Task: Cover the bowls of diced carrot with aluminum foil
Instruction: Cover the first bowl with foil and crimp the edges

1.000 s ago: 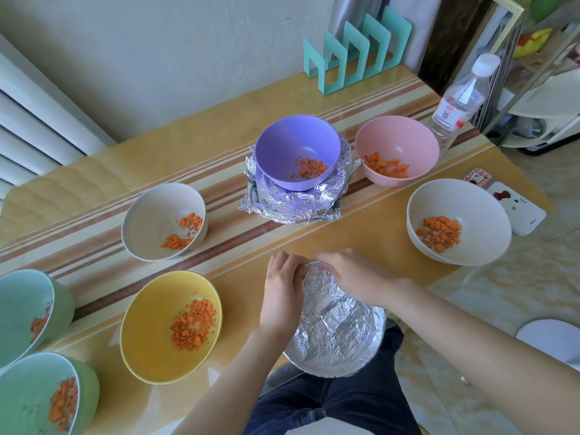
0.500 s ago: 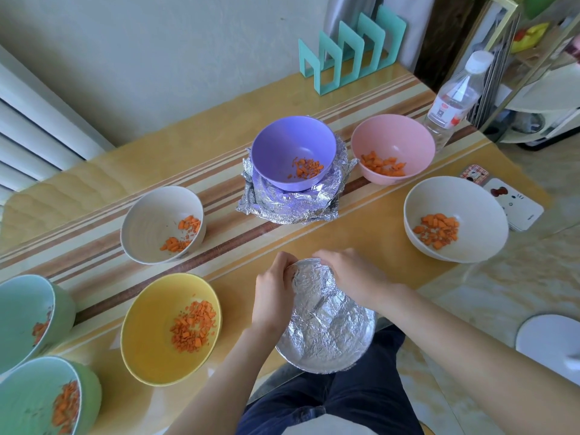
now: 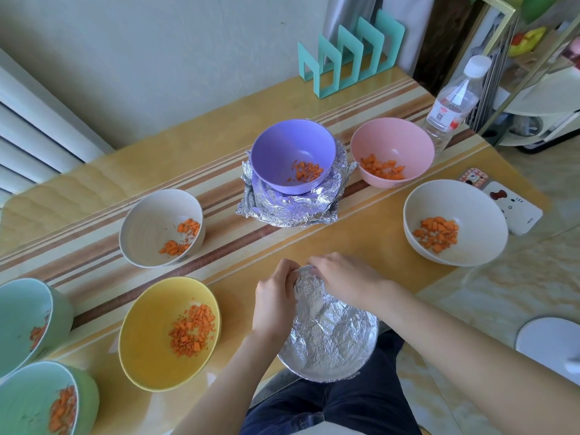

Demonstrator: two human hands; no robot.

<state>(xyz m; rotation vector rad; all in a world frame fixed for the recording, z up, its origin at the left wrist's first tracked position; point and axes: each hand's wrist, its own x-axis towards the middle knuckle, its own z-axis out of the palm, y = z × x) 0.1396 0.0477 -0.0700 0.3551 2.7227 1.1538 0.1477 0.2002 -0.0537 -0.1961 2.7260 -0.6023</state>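
The desk (image 3: 361, 237) was a glossy ochre surface with brown and cream stripes running across it, pushed against a pale wall, with white radiator slats (image 3: 28, 130) to the left. At its far edge stood a teal rack (image 3: 351, 54), and near the right corner a clear bottle (image 3: 452, 102) with a white cap. A white card (image 3: 514, 211) lay at the right edge, above a marbled tile floor (image 3: 502, 284).

At the near edge, the foil-covered bowl (image 3: 329, 337) hung partly over the person's dark trousers (image 3: 329, 409). The left hand (image 3: 274, 296) and right hand (image 3: 342, 277) met at its far rim, each grip closed with curled fingers on the crinkled foil there.

Seven open bowls holding diced carrot sat around it. The purple bowl (image 3: 282, 146) rested on a stack of crumpled foil sheets (image 3: 288, 211) on the stripes, with the pink bowl (image 3: 389, 136) just beside it. A white bowl (image 3: 470, 202) sat to the right and another white bowl (image 3: 147, 224) to the left. The yellow bowl (image 3: 147, 324) was near the left hand, and two green bowls (image 3: 18, 309) (image 3: 25, 400) stood at the left margin.
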